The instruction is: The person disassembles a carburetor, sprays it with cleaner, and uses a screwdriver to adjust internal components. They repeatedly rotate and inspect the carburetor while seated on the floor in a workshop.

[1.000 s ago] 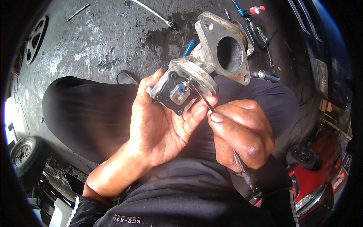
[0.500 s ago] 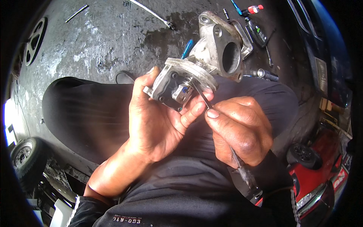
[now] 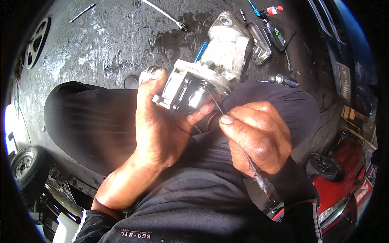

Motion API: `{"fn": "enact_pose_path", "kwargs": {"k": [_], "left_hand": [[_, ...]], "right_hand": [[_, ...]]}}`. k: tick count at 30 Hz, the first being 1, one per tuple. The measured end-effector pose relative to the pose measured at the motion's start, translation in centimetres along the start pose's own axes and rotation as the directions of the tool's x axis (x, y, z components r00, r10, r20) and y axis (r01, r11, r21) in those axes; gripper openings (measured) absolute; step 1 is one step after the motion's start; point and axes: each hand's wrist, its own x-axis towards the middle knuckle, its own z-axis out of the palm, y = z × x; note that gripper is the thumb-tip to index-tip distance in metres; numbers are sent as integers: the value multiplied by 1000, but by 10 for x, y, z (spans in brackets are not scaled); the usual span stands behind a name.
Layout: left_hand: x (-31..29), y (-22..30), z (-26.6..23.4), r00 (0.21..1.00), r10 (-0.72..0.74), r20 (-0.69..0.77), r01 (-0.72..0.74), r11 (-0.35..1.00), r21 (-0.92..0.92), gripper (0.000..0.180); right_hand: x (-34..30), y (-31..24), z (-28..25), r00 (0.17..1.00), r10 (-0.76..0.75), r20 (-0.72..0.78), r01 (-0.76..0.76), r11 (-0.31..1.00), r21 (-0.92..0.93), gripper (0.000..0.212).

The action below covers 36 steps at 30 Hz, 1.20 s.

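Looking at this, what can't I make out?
Head view, slim tool: tip too fine to tell what it touches in the metal part; middle hidden inside the right hand.
Head view, left hand: some fingers hidden behind the metal part.
Head view, long silver bar: one end cut off by the top edge.

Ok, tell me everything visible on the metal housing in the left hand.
The metal housing looks like cast metal, pale grey, glaring in sunlight, stained in places. A holed lug shows at its top, a broad flange around its middle, and black trim on its lower end. It tilts up to the right, above the dark floor. The left hand grips its lower end; the right hand points a thin tool there, contact unclear.
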Motion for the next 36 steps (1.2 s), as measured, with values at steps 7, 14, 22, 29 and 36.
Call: {"fn": "enact_pose_path", "kwargs": {"k": [7,14,22,29,36], "left_hand": [[-3,-1,5,992,104,-68,-82,961,262,62],[5,0,0,985,112,-129,-74,960,270,65],[17,15,-12,964,140,-227,-80,964,255,59],[31,33,-21,947,226,-228,-151,940,305,58],[45,34,-15,939,283,-194,-213,924,319,60]], "right_hand": [[3,2,-3,999,26,40,-27,1000,13,35],[18,7,-64,972,233,22,-233,972,-21,28],[-120,136,-200,684,718,-129,-720,635,-278,31],[-370,178,10,164,923,349,-768,341,-541,55],[-333,200,-42,44,840,-541,-935,226,274,113]]}}
